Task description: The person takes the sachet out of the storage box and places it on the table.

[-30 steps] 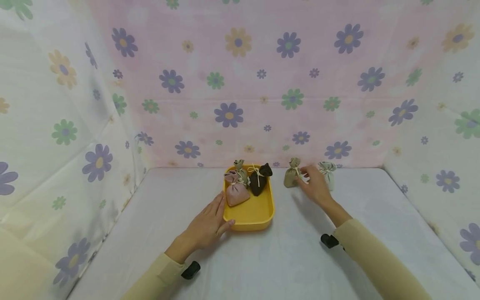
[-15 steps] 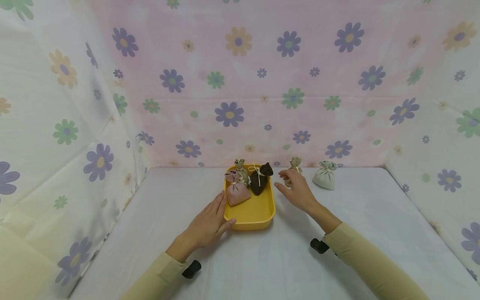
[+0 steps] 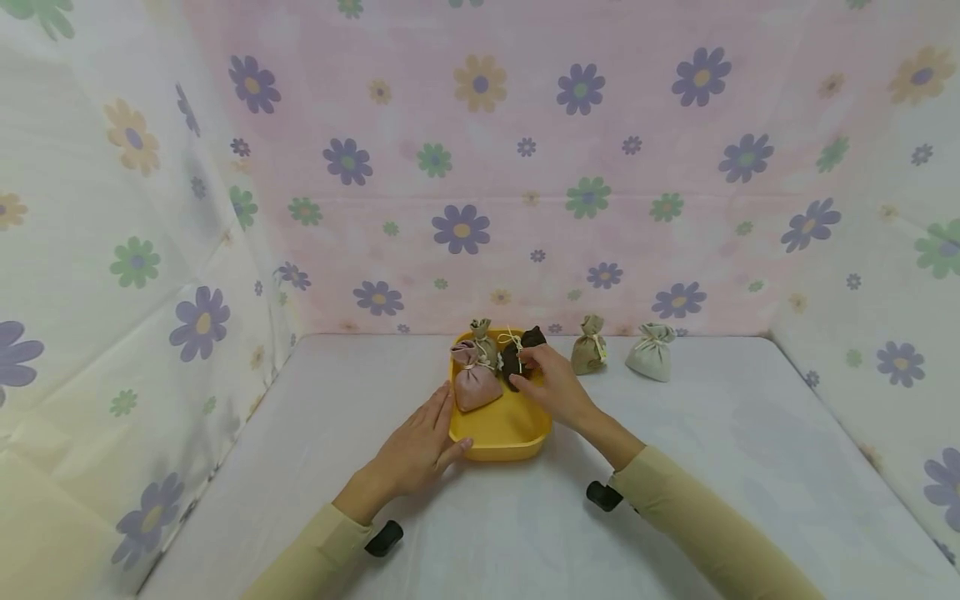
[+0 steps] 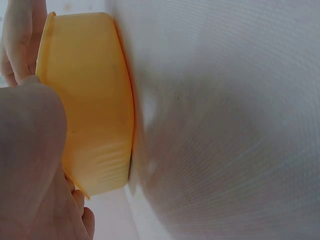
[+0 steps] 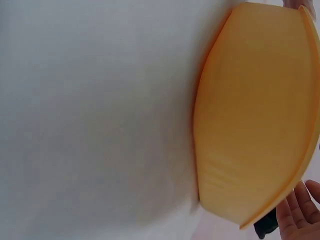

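Note:
A yellow tray holds a pink drawstring pouch, an olive pouch and a dark brown pouch. Along the tray's left wall my left hand rests with straight fingers, its thumb at the near corner. My right hand reaches over the right rim, its thumb and fingers spread around the dark brown pouch and partly covering it. In the right wrist view the neck of that pouch pokes past the rim, close beside the loosely extended fingers.
Right of the tray, an olive-tan pouch and a pale mint pouch stand on the white table near its back edge. Flower-printed cloth hangs behind and at both sides.
My right hand has moved left from beside the olive-tan and mint pouches to the dark brown pouch in the tray. The left hand has stayed at the tray.

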Motion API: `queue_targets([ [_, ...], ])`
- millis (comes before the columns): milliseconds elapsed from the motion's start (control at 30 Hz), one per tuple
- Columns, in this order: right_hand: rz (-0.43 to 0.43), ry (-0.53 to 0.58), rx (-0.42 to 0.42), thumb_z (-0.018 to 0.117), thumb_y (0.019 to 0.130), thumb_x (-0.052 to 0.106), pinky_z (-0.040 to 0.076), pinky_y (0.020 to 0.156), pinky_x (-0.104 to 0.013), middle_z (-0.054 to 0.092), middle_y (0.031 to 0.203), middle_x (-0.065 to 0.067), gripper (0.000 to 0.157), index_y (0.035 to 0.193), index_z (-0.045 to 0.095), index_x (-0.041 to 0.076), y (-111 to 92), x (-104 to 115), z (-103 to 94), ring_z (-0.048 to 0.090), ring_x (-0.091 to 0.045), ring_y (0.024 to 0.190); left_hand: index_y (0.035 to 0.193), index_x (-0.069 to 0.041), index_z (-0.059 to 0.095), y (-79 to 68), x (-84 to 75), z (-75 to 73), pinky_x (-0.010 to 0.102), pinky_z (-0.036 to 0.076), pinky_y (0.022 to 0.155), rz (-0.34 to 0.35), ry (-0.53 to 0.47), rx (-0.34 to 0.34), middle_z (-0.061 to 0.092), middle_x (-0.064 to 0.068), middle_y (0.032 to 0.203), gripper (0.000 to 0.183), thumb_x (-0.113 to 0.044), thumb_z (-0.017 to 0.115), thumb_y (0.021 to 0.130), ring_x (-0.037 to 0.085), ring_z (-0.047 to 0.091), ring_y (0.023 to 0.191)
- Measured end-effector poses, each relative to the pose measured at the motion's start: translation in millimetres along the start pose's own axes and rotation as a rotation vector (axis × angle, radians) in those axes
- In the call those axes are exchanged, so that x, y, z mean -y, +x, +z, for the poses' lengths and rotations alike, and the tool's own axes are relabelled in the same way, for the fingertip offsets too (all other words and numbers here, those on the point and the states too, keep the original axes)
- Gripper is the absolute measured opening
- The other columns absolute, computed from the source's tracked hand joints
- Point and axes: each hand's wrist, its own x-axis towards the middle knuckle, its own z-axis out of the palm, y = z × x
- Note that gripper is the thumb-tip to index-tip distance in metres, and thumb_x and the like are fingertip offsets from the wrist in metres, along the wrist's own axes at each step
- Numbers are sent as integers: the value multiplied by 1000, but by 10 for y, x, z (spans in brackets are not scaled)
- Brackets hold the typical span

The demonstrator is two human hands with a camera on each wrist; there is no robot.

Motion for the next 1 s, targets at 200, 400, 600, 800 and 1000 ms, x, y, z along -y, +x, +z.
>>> queue_targets([
  [200,27,41,41,75,93,8,56,94,-50,60,120,-25,42,128,60,-10,99,70,204,63,-38,107,161,6,10,-2,7,3,48,20,125,3,-5,-4,5,21,170,91,-63,32,106,33,12,157],
  [400,75,55,91,72,97,12,56,95,-47,59,126,-25,47,135,56,-9,180,103,374,63,-36,108,161,5,9,1,14,11,47,20,126,-1,14,-1,3,20,171,92,-65,28,106,31,10,158],
  [600,129,44,113,70,98,13,53,101,-46,60,129,-22,48,138,54,-7,249,145,455,61,-33,115,161,5,8,10,14,6,47,20,126,7,15,0,1,19,171,92,-65,27,105,30,8,158],
  [800,196,29,146,69,98,14,46,111,-46,58,141,-20,50,142,52,-4,305,149,535,56,-33,130,161,5,8,12,13,3,46,19,126,4,18,5,1,19,171,92,-66,28,105,30,8,158],
  [1000,221,27,181,68,99,17,44,113,-45,56,145,-16,52,145,52,1,341,129,588,52,-30,136,161,5,6,6,16,8,46,19,126,0,13,11,1,20,171,92,-65,28,105,30,8,158],
])
